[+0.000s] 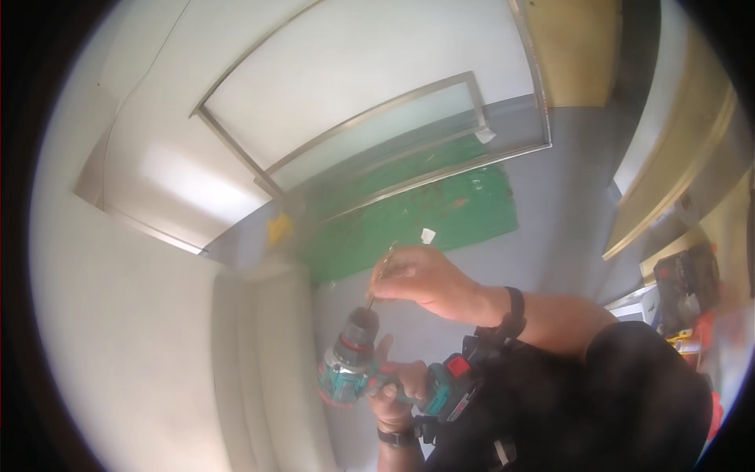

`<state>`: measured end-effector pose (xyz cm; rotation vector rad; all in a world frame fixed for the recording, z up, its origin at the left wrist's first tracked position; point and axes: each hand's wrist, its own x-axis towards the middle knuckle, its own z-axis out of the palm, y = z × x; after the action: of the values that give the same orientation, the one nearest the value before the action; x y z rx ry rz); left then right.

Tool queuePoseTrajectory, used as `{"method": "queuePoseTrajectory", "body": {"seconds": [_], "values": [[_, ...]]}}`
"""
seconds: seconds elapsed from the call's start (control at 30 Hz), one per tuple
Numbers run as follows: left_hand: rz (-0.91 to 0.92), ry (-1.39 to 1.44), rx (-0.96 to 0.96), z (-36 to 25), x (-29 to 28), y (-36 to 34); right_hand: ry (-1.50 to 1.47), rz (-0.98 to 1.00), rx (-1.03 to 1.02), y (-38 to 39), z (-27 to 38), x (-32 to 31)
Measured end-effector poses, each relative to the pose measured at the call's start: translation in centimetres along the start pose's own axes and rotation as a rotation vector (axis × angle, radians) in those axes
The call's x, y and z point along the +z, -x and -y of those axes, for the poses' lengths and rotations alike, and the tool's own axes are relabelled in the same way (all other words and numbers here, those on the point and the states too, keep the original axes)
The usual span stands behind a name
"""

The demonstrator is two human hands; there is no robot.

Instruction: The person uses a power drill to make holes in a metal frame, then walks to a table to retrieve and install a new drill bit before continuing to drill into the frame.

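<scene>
I hold a teal and black cordless drill (346, 377) with my left hand (393, 393), fingers wrapped round its handle below the grey chuck (362, 324), which points away from me, up in the picture. My right hand (425, 283) is just beyond the chuck, its fingers pinched on a thin metal drill bit (370, 300) that runs into or right at the chuck's tip. I cannot tell whether the bit is seated.
Metal-framed panels (393, 47) lean on the white wall over a green sheet (425, 212) on the grey floor. A pale padded seat (267, 362) stands at left. Wooden boards (676, 189) and a dark toolbox (684, 287) are at right. A yellow object (279, 228) lies beyond the seat.
</scene>
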<state>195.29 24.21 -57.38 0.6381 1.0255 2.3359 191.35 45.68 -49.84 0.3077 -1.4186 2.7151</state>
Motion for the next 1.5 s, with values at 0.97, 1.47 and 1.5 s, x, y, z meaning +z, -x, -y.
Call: {"method": "queuePoseTrajectory", "body": {"seconds": [0.97, 1.47, 1.5], "values": [[-0.406, 0.212, 0.203, -22.0, -33.0, -27.3, 0.457, 0.501, 0.321, -55.1, -17.3, 12.0], [-0.524, 0.306, 0.039, -51.2, -54.5, -70.7, 0.319, 0.355, 0.338, -109.7, -12.2, 12.3], [-0.544, 0.306, 0.013, -52.8, -55.8, -74.6, 0.310, 0.342, 0.345, -114.4, -11.2, 12.1]]}}
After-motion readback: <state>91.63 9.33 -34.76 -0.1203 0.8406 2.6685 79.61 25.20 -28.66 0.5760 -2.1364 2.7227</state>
